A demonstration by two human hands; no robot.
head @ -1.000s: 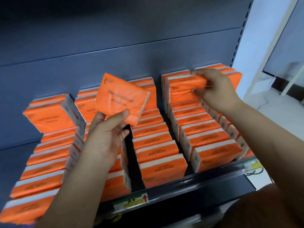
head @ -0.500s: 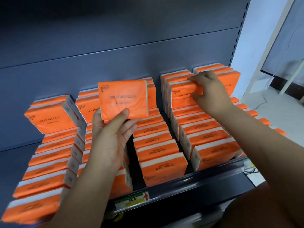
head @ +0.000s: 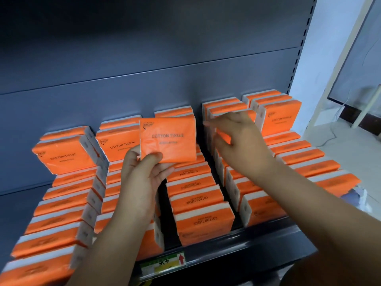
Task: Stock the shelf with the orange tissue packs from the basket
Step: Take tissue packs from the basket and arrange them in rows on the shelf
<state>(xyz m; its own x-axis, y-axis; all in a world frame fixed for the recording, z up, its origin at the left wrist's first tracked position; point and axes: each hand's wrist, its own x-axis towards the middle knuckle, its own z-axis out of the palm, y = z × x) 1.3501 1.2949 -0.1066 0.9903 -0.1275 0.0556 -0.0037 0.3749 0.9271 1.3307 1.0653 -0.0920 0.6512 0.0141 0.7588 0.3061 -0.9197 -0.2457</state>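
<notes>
My left hand (head: 142, 174) holds one orange tissue pack (head: 168, 140) upright by its lower left corner, thumb on the front, above the third row of packs. My right hand (head: 237, 141) hovers in front of the upright packs of the fourth row (head: 224, 106), fingers spread and loosely bent, holding nothing. Several rows of orange tissue packs (head: 198, 201) lie on the dark shelf (head: 237, 244), with upright packs at the back. The basket is out of view.
The grey back panel (head: 144, 83) rises behind the packs. A price label (head: 165, 264) sits on the shelf's front rail. A slotted upright (head: 303, 48) marks the shelf's right end, with a white wall and floor (head: 340, 141) beyond.
My right hand has let go of the upright pack at the fourth row and drawn back a little. My left hand has turned its pack upright and moved it slightly right.
</notes>
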